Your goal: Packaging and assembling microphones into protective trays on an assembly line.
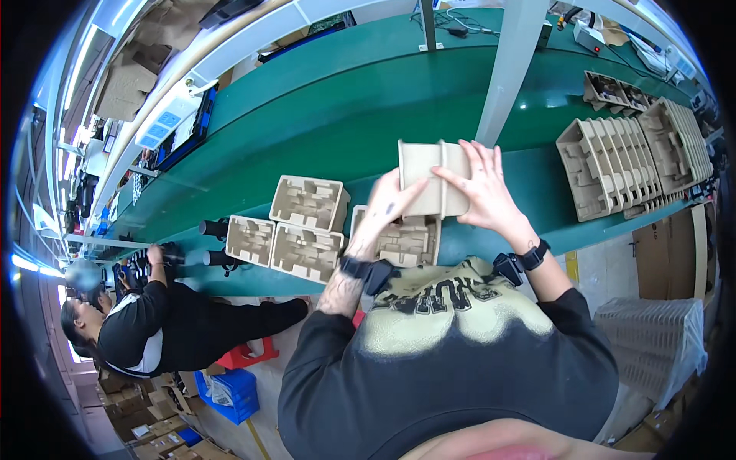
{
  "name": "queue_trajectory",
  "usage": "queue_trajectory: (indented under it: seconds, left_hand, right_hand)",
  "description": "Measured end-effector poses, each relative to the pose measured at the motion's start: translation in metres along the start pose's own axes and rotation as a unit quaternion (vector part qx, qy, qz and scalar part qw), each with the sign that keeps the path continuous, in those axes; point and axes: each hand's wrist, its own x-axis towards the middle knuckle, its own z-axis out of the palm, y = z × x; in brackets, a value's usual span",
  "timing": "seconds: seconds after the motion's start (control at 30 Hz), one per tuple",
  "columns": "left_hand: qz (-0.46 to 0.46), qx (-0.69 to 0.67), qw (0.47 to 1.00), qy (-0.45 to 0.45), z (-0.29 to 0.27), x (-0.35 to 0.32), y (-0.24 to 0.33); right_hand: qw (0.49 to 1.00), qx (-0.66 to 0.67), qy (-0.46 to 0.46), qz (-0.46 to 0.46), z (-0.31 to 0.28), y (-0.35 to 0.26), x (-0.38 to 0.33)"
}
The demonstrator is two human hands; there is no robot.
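Note:
Above the near edge of the green bench I hold a beige moulded-pulp tray [420, 158], turned so that its plain outer side shows. A raised ridge runs across it; whether it is one tray or two nested together I cannot tell. My left hand [387, 203] grips its left side, thumb in front. On the right side my right hand [484, 192] is closed round it, with the fingers along the far edge and the thumb pointing inward. Directly below lies another pulp tray [410, 247] with its moulded pockets facing up, partly hidden by my left hand and the held tray.
Left of my hands sit several pulp trays [308, 202] on the bench, beside black cylindrical parts [215, 228]. Rows of nested trays [609, 165] stand at the right. A metal post [512, 69] rises beyond my right hand. A co-worker [153, 322] sits at the left.

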Motion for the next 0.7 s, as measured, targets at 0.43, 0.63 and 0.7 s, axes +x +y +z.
queue_trajectory:
  seconds: [0.43, 0.63, 0.7]
  left_hand:
    - [0.021, -0.048, 0.998, 0.032, 0.016, 0.036, 0.056]
    - [0.036, -0.082, 0.994, 0.066, 0.029, 0.013, 0.036]
    - [-0.015, -0.191, 0.982, 0.002, 0.01, 0.01, 0.034]
  right_hand:
    - [0.992, 0.076, 0.099, 0.013, 0.0, 0.023, 0.004]
    - [0.994, 0.079, 0.074, 0.006, 0.003, 0.024, -0.016]
    - [0.995, 0.076, 0.062, -0.02, -0.006, 0.019, -0.02]
